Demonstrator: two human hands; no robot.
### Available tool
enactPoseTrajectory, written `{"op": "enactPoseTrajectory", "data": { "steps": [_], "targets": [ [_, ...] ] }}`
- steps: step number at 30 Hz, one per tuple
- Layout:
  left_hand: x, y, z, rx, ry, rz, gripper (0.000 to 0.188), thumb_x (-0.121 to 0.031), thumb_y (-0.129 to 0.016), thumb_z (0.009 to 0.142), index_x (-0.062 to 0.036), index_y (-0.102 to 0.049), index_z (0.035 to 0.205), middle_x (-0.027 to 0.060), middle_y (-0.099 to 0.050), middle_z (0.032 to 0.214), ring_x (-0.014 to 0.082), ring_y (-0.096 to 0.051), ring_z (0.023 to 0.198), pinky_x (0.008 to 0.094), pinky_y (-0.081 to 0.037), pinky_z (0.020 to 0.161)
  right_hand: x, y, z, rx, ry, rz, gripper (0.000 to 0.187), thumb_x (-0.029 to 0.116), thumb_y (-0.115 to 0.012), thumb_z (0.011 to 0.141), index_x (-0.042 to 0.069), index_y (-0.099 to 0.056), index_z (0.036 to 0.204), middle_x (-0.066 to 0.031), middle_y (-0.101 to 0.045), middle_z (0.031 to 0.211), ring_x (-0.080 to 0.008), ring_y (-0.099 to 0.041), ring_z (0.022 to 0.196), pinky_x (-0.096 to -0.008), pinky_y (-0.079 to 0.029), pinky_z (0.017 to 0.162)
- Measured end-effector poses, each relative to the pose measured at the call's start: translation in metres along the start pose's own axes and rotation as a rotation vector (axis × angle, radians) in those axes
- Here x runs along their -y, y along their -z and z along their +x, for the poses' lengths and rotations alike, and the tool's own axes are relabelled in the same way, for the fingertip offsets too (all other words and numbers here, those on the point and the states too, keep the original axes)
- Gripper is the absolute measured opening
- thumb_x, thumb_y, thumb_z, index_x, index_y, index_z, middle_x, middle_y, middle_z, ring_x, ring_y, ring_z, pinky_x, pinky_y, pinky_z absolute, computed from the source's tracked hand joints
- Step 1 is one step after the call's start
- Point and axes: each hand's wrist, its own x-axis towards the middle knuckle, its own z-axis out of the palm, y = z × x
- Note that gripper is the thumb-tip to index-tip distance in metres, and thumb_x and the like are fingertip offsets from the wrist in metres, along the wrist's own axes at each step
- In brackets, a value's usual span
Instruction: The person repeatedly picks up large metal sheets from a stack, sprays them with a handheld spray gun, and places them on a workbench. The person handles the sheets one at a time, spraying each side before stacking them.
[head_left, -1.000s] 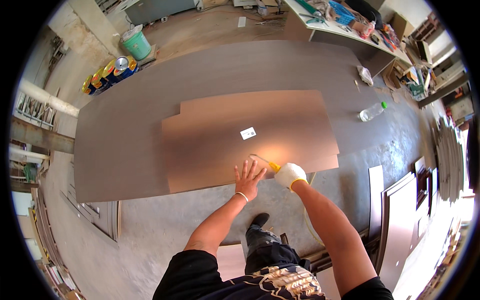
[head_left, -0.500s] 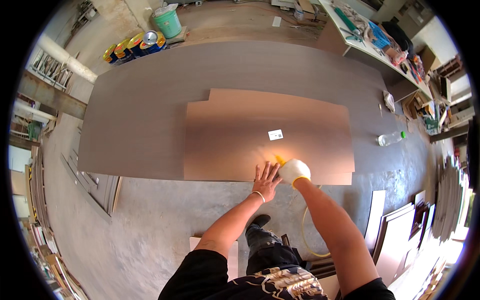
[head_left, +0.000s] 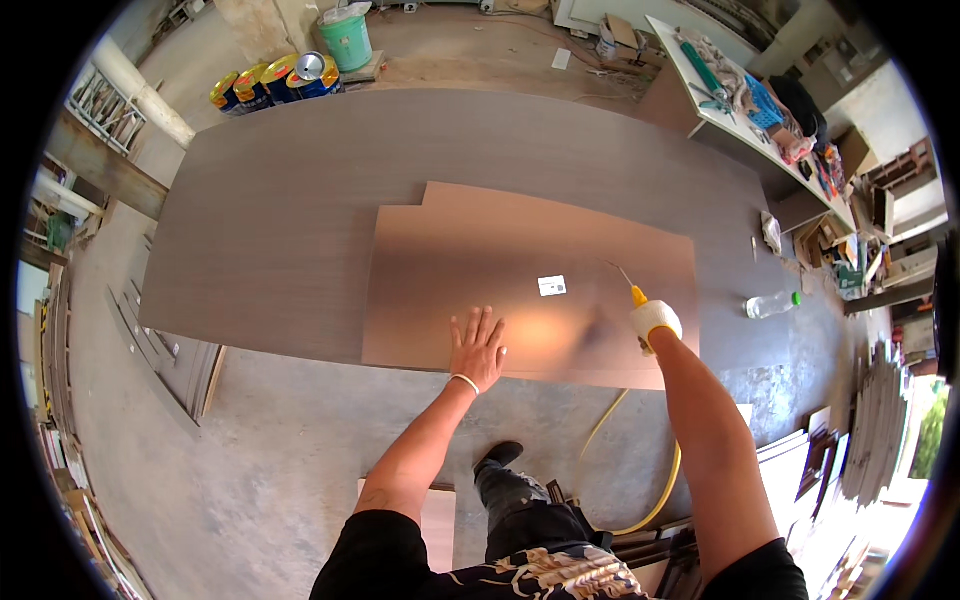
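I judge this a blowing pass, my right hand [head_left: 657, 322] gripping the yellow nozzled tool [head_left: 638, 296] above the brown panel [head_left: 450, 255]; the next move needs my spread left hand [head_left: 479, 357] clear.

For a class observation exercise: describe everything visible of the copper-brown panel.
The copper-brown panel is a thin, smooth sheet, material unclear, notched at its far left corner. It bears a white label and a bright sheen towards its near edge. It lies flat on a larger grey-brown board; the left hand rests spread on it.
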Motion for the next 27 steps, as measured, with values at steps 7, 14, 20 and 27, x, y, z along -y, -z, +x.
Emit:
{"op": "enactPoseTrajectory", "data": {
  "steps": [7,14,20,27],
  "targets": [
    [0.005,0.004,-0.002,0.043,-0.017,0.051,0.058,-0.034,-0.042,0.098,-0.0130,-0.034,0.151,0.0151,-0.020,0.161,0.0303,-0.015,0.150,0.0604,-0.008,0.118,0.058,-0.062,-0.070,0.277,0.234,-0.125,0.033,0.033,-0.059,0.081,0.006,-0.075,0.093,-0.0183,-0.072,0.086,-0.0325,-0.071,0.078,-0.0421,-0.055,0.068],
    [-0.009,0.005,0.006,0.001,-0.033,0.005,0.056,-0.035,-0.042,0.097,-0.0131,-0.039,0.148,0.0163,-0.024,0.159,0.0313,-0.018,0.148,0.0608,-0.011,0.117,-0.035,-0.015,0.020,-0.003,-0.045,-0.034,0.023,0.019,-0.059,0.084,-0.001,-0.066,0.077,-0.0139,-0.061,0.059,-0.0275,-0.063,0.051,-0.0427,-0.050,0.045],
    [0.005,0.002,-0.002,0.013,-0.014,-0.021,0.053,-0.035,-0.043,0.097,-0.0185,-0.041,0.147,0.0164,-0.025,0.159,0.0307,-0.018,0.148,0.0617,-0.012,0.116,-0.063,-0.050,-0.053,0.170,-0.036,0.172,0.019,0.016,-0.063,0.080,-0.002,-0.065,0.078,-0.0106,-0.061,0.059,-0.0225,-0.062,0.047,-0.0371,-0.052,0.045],
    [-0.004,0.006,0.005,0.028,-0.020,-0.049,0.052,-0.034,-0.043,0.097,-0.0225,-0.041,0.148,0.0159,-0.024,0.159,0.0313,-0.017,0.149,0.0616,-0.011,0.116,-0.041,-0.024,-0.027,0.159,-0.106,0.237,0.014,0.012,-0.060,0.081,-0.001,-0.059,0.075,-0.0101,-0.055,0.055,-0.0224,-0.055,0.044,-0.0389,-0.044,0.040]
  ]
}}
